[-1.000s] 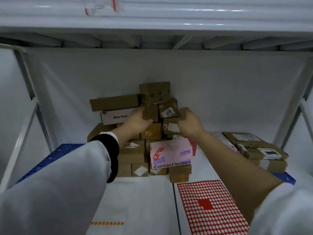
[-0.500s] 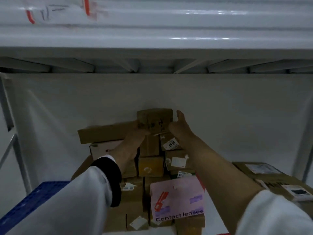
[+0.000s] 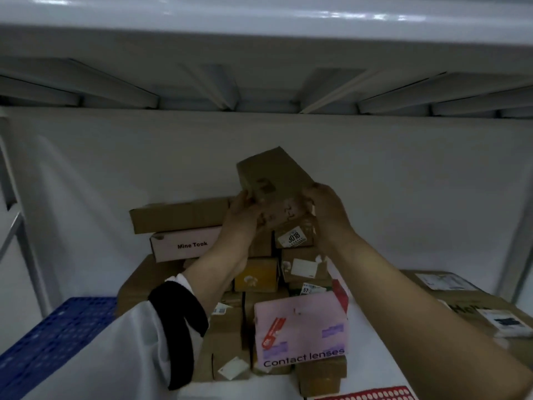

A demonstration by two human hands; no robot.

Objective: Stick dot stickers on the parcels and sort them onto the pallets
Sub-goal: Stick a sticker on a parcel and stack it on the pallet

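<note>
A small brown cardboard parcel (image 3: 274, 180) is held tilted in the air above the heap of parcels (image 3: 259, 278). My left hand (image 3: 243, 217) grips its lower left side and my right hand (image 3: 328, 209) grips its right side. The heap holds brown boxes, a pale box marked "Mine Took" (image 3: 184, 246) and a pink box marked "Contact lenses" (image 3: 301, 333). The top edge of a red dot sticker sheet (image 3: 372, 394) shows at the bottom of the view.
A blue pallet (image 3: 57, 336) lies at the lower left. More brown parcels with labels (image 3: 473, 307) lie at the right. A shelf underside (image 3: 259, 90) hangs low overhead. Metal frame posts (image 3: 20, 243) stand at the left, a white sheet behind.
Both hands closed on the top brown parcel and lifted it off the heap, tilting it. The camera moved closer and looked higher.
</note>
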